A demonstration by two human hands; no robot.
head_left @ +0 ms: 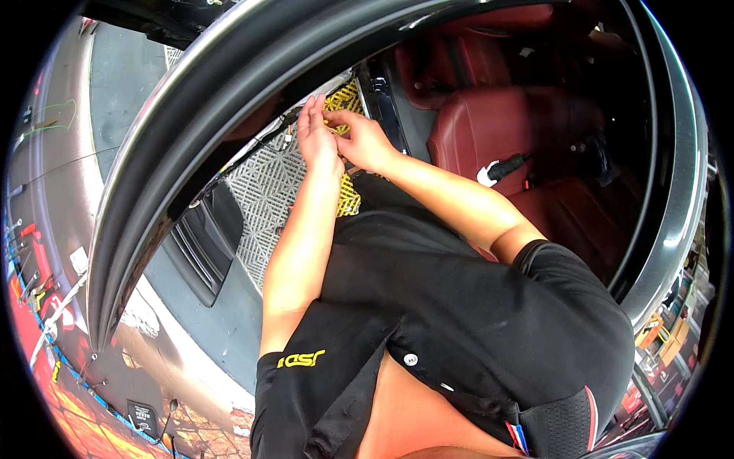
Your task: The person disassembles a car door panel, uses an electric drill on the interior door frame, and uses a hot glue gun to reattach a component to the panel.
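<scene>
My left hand [316, 139] is held up with its fingers stretched out and the palm turned toward my right hand. My right hand [364, 143] meets it from the right, its fingers curled in a pinch by the left palm. Whatever lies between those fingertips is too small or hidden to make out. Just left of my left hand, a thin dark cable [269, 140] with a small white connector [287, 140] runs along the door side.
A dark car door frame [222, 84] arches over my arms. To the right is a red leather seat [478, 126], with a black-handled, white-ended tool [505, 167] and a black object [602, 158] on the seats. Below lie grey grating [267, 195] and yellow floor tiles [348, 197]. A door panel [200, 252] stands left.
</scene>
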